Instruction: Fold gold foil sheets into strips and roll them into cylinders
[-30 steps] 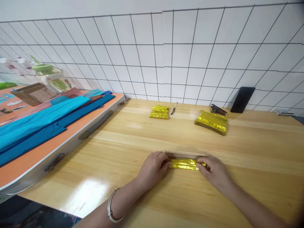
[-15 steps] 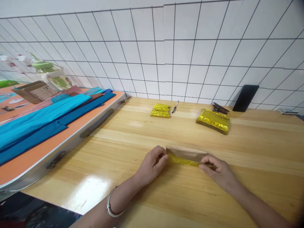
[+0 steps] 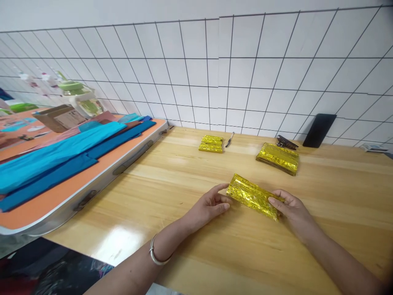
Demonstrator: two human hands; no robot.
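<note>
Within the right grip (image 3: 295, 211) lies the gold foil's (image 3: 253, 196) right end.

A white wall (image 3: 196, 41) with dark grid lines, seemingly tiled, backs a glossy wooden table (image 3: 172, 180).

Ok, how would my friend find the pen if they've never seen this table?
Find the white wall with black grid lines, then the wooden table below it. Near the wall, look between the small gold pile and the bigger gold stack. The pen is beside the small pile: thin, with a dark near end, not wide and gold.
</note>
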